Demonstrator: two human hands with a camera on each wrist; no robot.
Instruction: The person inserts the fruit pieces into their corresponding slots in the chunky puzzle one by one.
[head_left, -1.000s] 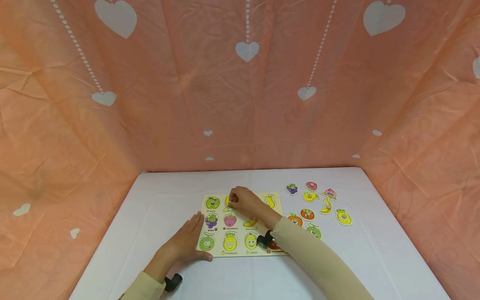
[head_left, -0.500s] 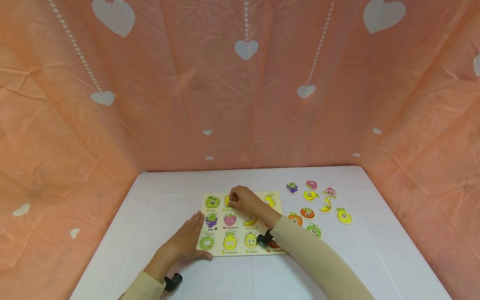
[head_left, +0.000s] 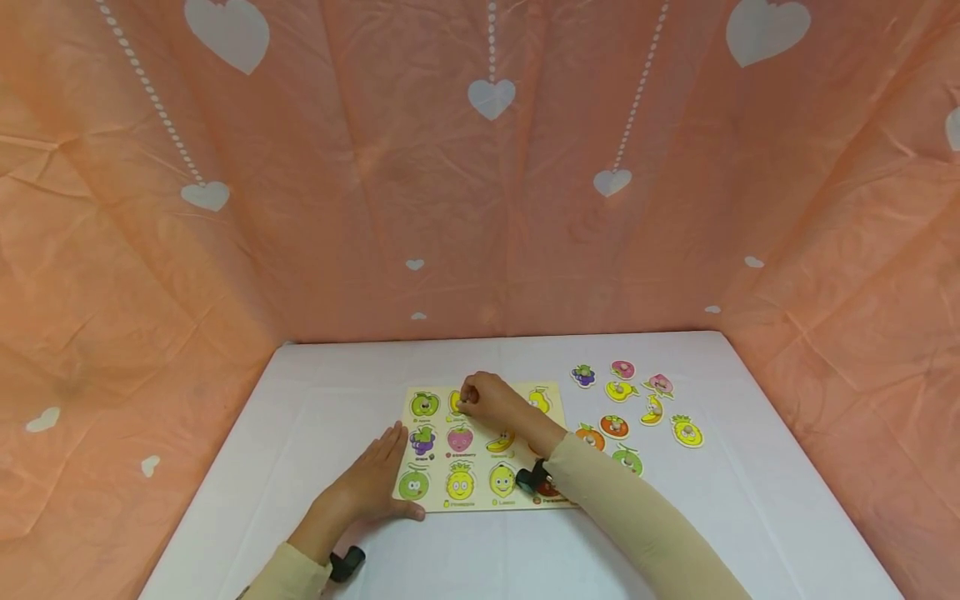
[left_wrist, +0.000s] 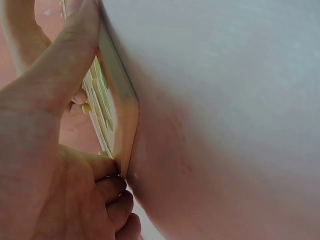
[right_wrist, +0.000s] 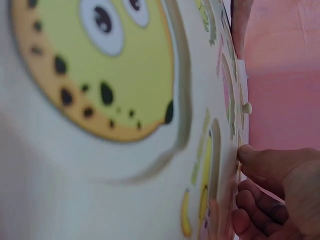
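Note:
A fruit puzzle board (head_left: 480, 497) lies on the white table. My left hand (head_left: 367, 477) rests along its left edge, fingers straight and thumb at the front corner. In the left wrist view, the left thumb (left_wrist: 72, 45) runs along the board's side. Over the top row, my right hand (head_left: 491, 400) pinches a yellow fruit puzzle piece (head_left: 453, 403), mostly hidden by the fingers, at the second spot from the left. The green apple piece (head_left: 425, 405), with a knob, sits in the top left spot. In the right wrist view, the right thumb (right_wrist: 255, 159) presses near the board's surface.
Loose knobbed puzzle pieces lie right of the board, among them grapes (head_left: 583, 376), a pear (head_left: 621, 392), a banana (head_left: 652, 411), a pineapple (head_left: 687, 432) and a green melon-like piece (head_left: 628, 460). The right sleeve (head_left: 630, 517) covers the board's right corner. A peach-coloured cloth (head_left: 510, 275) encloses the table.
Both hands stay almost where they were; the right hand has shifted only very slightly. The view has tilted a little.

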